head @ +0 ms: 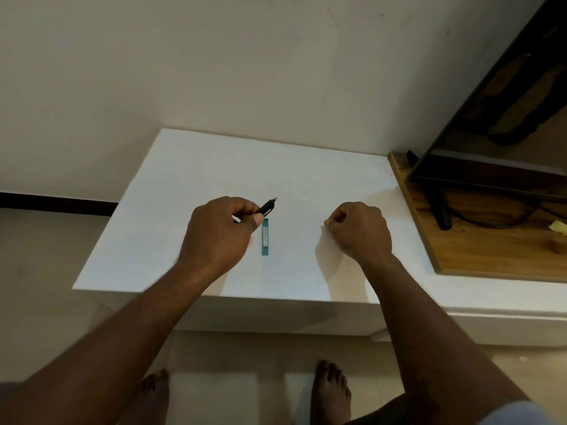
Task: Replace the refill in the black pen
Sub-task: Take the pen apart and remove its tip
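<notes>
My left hand (219, 233) grips the black pen (268, 207) above the middle of the white table (190, 167); the pen's clicker end sticks out up and to the right past my thumb. A slim teal refill packet (265, 236) lies flat on the table just right of that hand, pointing away from me. My right hand (359, 230) rests on the table farther right, fingers curled, thumb against the forefinger; whether it pinches anything small I cannot tell.
A wooden board (478, 250) adjoins the table on the right, carrying a dark screen on a stand (491, 170), a cable and a yellow scrap (559, 227). A wall stands behind the table. My bare feet are on the floor below the front edge.
</notes>
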